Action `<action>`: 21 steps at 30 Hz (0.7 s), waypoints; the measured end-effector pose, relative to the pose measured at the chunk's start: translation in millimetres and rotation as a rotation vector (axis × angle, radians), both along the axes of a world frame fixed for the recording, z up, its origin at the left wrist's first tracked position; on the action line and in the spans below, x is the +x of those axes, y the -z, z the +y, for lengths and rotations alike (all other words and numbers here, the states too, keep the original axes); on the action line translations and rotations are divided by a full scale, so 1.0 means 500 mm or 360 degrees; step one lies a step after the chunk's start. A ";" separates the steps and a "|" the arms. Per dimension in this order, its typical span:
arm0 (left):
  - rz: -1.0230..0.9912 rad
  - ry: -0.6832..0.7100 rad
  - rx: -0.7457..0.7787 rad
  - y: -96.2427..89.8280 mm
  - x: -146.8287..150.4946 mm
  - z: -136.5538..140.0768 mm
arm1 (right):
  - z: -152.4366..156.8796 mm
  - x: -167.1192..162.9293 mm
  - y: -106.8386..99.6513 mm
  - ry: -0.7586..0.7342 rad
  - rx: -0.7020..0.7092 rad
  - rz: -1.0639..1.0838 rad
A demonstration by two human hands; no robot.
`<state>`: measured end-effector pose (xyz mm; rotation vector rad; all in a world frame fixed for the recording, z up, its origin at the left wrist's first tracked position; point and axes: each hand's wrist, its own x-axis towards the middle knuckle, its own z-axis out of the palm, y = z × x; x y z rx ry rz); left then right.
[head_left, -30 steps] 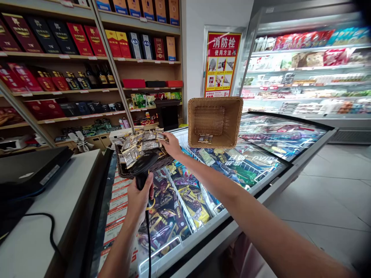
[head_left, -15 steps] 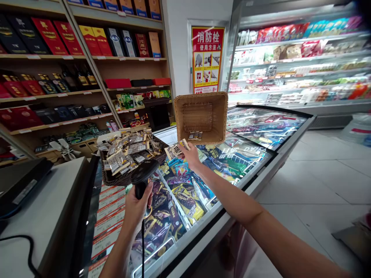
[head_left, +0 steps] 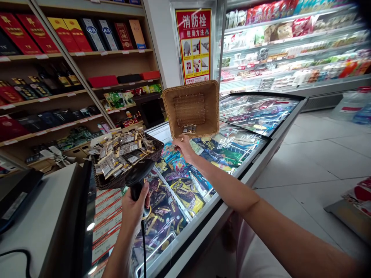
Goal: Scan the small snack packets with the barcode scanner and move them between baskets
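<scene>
My left hand [head_left: 135, 206] is wrapped round the handle of a black barcode scanner [head_left: 140, 172], its cord hanging down. Just beyond the scanner, a dark wicker basket [head_left: 108, 183] holds a heap of small wrapped snack packets [head_left: 123, 150]. My right hand [head_left: 184, 150] is closed at the lower front rim of a tan wicker basket [head_left: 167, 104], fingers pinched on a small snack packet that is mostly hidden and seen nearly edge-on. The tan basket is tilted with its mouth toward me, and a few similar packets [head_left: 189, 129] lie inside at its lower side.
Both baskets rest on a glass-topped chest freezer [head_left: 246, 170] full of bagged frozen goods. Price labels [head_left: 106, 231] line its left end. A counter [head_left: 43, 204] with a black device stands at left. Shelves of boxes and a lit chiller [head_left: 290, 54] stand behind.
My right hand has drawn its packet to the tan basket's rim, and the packet has turned from face-on to nearly edge-on. The view has shifted; my left hand still grips the scanner.
</scene>
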<state>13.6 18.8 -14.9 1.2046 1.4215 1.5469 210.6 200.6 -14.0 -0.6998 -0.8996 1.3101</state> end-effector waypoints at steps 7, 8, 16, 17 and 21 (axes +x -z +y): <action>0.0043 0.0042 -0.0032 -0.001 -0.007 0.004 | 0.015 -0.003 0.006 -0.0028 -0.0009 -0.0087; 0.0049 0.0056 -0.0036 -0.002 -0.007 0.005 | 0.016 -0.003 0.005 -0.0068 0.0018 -0.0081; 0.0033 0.0118 -0.0053 -0.007 -0.003 -0.001 | 0.025 -0.002 0.018 0.0063 -0.0011 0.0006; 0.0036 0.0122 -0.0053 -0.006 -0.003 -0.001 | 0.027 -0.002 0.021 0.0084 -0.0013 0.0012; 0.0061 0.0135 -0.0058 -0.001 -0.005 0.002 | 0.030 -0.003 0.025 0.0114 -0.0020 0.0032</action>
